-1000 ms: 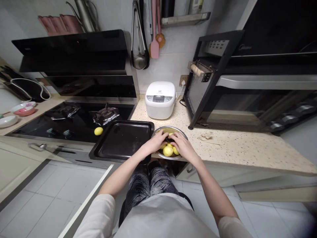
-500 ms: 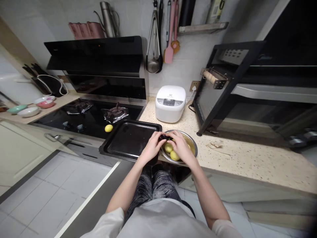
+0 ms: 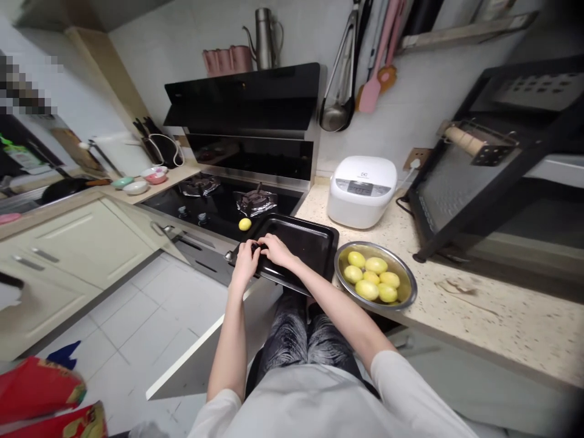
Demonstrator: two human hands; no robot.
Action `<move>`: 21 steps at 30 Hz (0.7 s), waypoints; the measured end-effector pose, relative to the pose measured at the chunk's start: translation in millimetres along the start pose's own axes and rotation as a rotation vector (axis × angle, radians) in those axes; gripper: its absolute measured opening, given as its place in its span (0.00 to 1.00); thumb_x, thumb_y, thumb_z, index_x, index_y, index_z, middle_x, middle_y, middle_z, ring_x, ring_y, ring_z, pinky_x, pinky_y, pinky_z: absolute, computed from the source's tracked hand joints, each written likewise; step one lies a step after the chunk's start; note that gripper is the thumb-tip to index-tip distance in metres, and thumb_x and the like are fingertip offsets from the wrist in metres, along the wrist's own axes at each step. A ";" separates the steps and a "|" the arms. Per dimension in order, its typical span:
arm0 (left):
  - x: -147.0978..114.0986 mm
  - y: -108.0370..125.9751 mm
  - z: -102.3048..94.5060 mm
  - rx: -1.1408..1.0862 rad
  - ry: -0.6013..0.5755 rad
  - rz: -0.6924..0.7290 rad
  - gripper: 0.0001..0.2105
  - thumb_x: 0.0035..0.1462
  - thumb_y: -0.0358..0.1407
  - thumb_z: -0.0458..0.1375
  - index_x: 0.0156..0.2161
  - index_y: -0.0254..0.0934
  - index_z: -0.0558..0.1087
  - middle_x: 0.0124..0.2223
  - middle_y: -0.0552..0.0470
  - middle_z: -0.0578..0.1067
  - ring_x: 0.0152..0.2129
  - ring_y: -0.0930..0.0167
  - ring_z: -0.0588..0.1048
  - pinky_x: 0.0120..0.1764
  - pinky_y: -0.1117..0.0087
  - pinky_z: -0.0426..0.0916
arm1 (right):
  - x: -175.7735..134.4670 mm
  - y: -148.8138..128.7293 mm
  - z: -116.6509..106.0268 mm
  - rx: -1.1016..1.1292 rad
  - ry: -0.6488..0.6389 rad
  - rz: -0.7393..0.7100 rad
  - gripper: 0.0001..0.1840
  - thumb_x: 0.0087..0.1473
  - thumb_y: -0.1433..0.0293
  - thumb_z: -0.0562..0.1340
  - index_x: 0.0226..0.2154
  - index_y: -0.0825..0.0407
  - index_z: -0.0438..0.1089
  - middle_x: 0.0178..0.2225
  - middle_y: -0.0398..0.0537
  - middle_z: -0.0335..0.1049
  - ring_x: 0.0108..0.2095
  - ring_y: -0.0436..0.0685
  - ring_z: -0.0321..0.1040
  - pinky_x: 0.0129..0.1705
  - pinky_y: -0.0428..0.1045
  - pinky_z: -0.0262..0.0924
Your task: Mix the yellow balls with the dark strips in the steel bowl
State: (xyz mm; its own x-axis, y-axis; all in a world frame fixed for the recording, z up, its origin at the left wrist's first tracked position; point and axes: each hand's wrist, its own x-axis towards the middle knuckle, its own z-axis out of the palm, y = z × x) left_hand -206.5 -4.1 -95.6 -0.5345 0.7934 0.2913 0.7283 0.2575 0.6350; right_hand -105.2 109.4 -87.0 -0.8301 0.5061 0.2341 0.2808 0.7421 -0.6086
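Both hands meet over the near L end of a black rectangular metal baking tray (image 3: 305, 240), 1 in view. L hand (image 3: 245, 261) & R hand (image 3: 276, 250): fingers bent, tips close together, w/ something dark btwn them; mostly hidden, can't tell what or how firmly it's pinched. Tray lies partly on a black glass hob (image 3: 219, 208) w/ 2 burners (image 3: 257, 199) & 2 knobs (image 3: 202, 218). 1 loose yellow oval lemon (image 3: 245, 224) on the hob, just beside tray. R of tray, on the speckled beige surface (image 3: 515, 307): 1 round stainless-steel bowl (image 3: 406, 282) w/ approx. 7 yellow lemons (image 3: 371, 278) visible. Behind it, 1 white boxy rice cooker (image 3: 362, 194); logo on lid, lettering too small to read. Above hood: 3 pink canisters (image 3: 227, 59), 1 silver long-spouted kettle (image 3: 264, 39).
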 end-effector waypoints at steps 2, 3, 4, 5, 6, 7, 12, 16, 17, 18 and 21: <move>1.3 -3.3 -3.3 0.037 0.027 -0.028 0.12 0.67 0.30 0.55 0.53 0.37 0.70 0.50 0.41 0.71 0.48 0.58 0.76 0.54 0.54 0.72 | 13.7 -0.6 8.8 0.025 -0.036 -0.042 0.12 0.57 0.81 0.66 0.42 0.52 0.76 0.41 0.46 0.69 0.44 0.55 0.68 0.49 0.50 0.63; 1.3 -3.7 -4.0 0.057 0.034 -0.026 0.13 0.66 0.30 0.54 0.55 0.36 0.69 0.51 0.40 0.71 0.49 0.58 0.76 0.55 0.53 0.71 | 18.1 0.0 11.7 0.037 -0.050 -0.063 0.12 0.57 0.82 0.65 0.43 0.53 0.76 0.40 0.46 0.70 0.43 0.54 0.68 0.50 0.50 0.63; 0.9 -3.4 -4.3 0.088 0.034 -0.019 0.15 0.67 0.29 0.54 0.57 0.36 0.68 0.52 0.39 0.71 0.50 0.57 0.76 0.55 0.53 0.71 | 20.8 1.1 13.7 0.048 -0.062 -0.082 0.13 0.57 0.82 0.65 0.43 0.53 0.76 0.41 0.46 0.70 0.43 0.54 0.69 0.50 0.50 0.63; 0.3 -2.6 -4.2 0.127 0.028 -0.006 0.15 0.67 0.29 0.54 0.58 0.36 0.67 0.53 0.39 0.71 0.51 0.57 0.75 0.55 0.54 0.71 | 22.1 2.9 14.8 0.057 -0.071 -0.099 0.14 0.57 0.82 0.65 0.44 0.53 0.76 0.41 0.47 0.71 0.44 0.54 0.69 0.51 0.51 0.63; -0.4 -1.6 -3.9 0.170 0.019 0.008 0.16 0.67 0.29 0.54 0.58 0.36 0.67 0.54 0.39 0.71 0.51 0.56 0.75 0.55 0.54 0.72 | 22.1 5.1 15.3 0.066 -0.079 -0.114 0.15 0.57 0.82 0.65 0.45 0.53 0.76 0.42 0.48 0.72 0.45 0.55 0.70 0.53 0.52 0.64; -1.3 -0.5 -3.6 0.212 0.011 0.022 0.16 0.67 0.30 0.54 0.59 0.36 0.67 0.54 0.39 0.71 0.51 0.56 0.75 0.54 0.55 0.72 | 21.1 7.7 15.3 0.073 -0.086 -0.127 0.16 0.56 0.82 0.66 0.47 0.54 0.76 0.43 0.49 0.73 0.46 0.56 0.70 0.54 0.54 0.64; -6.4 1.5 -3.7 0.347 0.051 0.060 0.18 0.66 0.33 0.58 0.59 0.38 0.69 0.52 0.40 0.73 0.53 0.55 0.72 0.54 0.56 0.72 | 10.0 20.8 15.0 0.108 -0.128 -0.157 0.25 0.56 0.79 0.67 0.57 0.54 0.73 0.53 0.59 0.74 0.56 0.63 0.71 0.62 0.62 0.63; -10.4 -1.3 -7.2 0.386 0.056 0.079 0.20 0.63 0.34 0.61 0.59 0.38 0.71 0.51 0.41 0.75 0.52 0.53 0.71 0.56 0.55 0.71 | 2.8 26.5 17.8 0.151 -0.158 -0.162 0.32 0.58 0.76 0.65 0.64 0.51 0.67 0.62 0.60 0.71 0.63 0.64 0.68 0.67 0.64 0.60; -11.2 -2.1 -8.2 0.391 0.051 0.078 0.20 0.62 0.34 0.62 0.59 0.38 0.72 0.51 0.41 0.75 0.52 0.53 0.71 0.56 0.54 0.70 | 1.5 27.1 18.1 0.163 -0.162 -0.160 0.32 0.59 0.75 0.65 0.66 0.51 0.66 0.64 0.61 0.69 0.64 0.64 0.67 0.68 0.64 0.59; -11.9 -2.8 -9.2 0.394 0.046 0.074 0.20 0.62 0.34 0.62 0.59 0.38 0.73 0.51 0.40 0.75 0.52 0.53 0.71 0.57 0.54 0.70 | 0.5 27.5 18.1 0.174 -0.163 -0.158 0.33 0.60 0.74 0.65 0.67 0.52 0.65 0.66 0.61 0.67 0.66 0.64 0.65 0.69 0.64 0.58; -13.8 -4.6 -12.1 0.367 0.027 0.067 0.21 0.61 0.35 0.62 0.59 0.37 0.73 0.53 0.39 0.75 0.52 0.52 0.71 0.57 0.53 0.69 | -2.4 27.4 15.5 0.198 -0.154 -0.146 0.33 0.61 0.73 0.63 0.68 0.53 0.63 0.68 0.61 0.64 0.68 0.64 0.63 0.71 0.65 0.55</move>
State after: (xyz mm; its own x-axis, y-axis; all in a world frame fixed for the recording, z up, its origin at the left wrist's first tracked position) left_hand -207.6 -22.9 -93.9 -0.4881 0.8016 0.3453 0.8646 0.3901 0.3166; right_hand -103.0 121.7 -115.9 -0.9226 0.3160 0.2214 0.0658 0.6942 -0.7168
